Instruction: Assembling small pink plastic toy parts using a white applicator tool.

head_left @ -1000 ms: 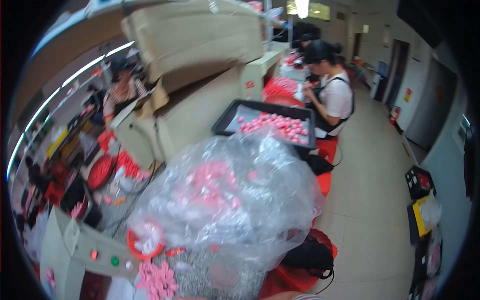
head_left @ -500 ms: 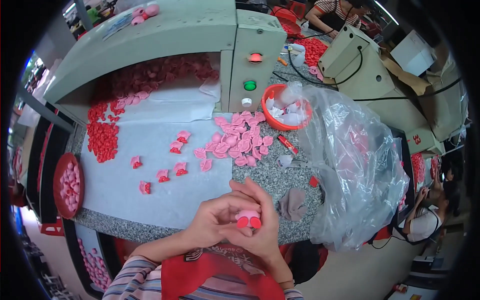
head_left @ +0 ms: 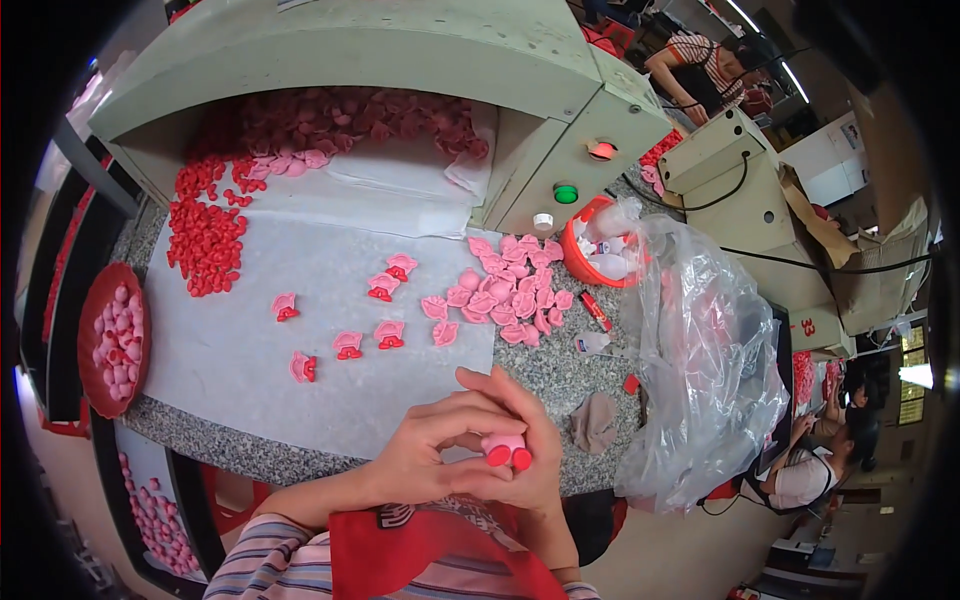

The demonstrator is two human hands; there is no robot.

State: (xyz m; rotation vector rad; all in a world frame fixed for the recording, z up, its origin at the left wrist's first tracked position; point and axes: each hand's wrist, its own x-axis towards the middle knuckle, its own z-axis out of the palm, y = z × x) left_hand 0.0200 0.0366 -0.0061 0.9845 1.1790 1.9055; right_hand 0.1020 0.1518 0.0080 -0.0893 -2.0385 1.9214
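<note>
Both my hands meet over the near edge of the speckled stone worktop (head_left: 560,370). My left hand (head_left: 425,455) and my right hand (head_left: 525,450) pinch one small pink figure with two red feet (head_left: 506,450) between their fingertips. Several finished pink-and-red figures (head_left: 365,335) stand apart on the white sheet (head_left: 250,370) in front of me. A heap of loose pink pieces (head_left: 505,290) lies to the right of them, and a pile of small red pieces (head_left: 205,240) lies at the left.
A green machine housing (head_left: 400,50) with red and green buttons spans the back. An orange bowl (head_left: 580,265), a clear plastic bag (head_left: 710,350), a red tray of pink pieces (head_left: 110,340) and a brown rag (head_left: 595,422) surround the sheet. Other people sit at right.
One second ago the view faced down the workshop aisle over the bag; it then swung down onto the worktop. Since half a second ago my hands keep pinching the figure, barely moved.
</note>
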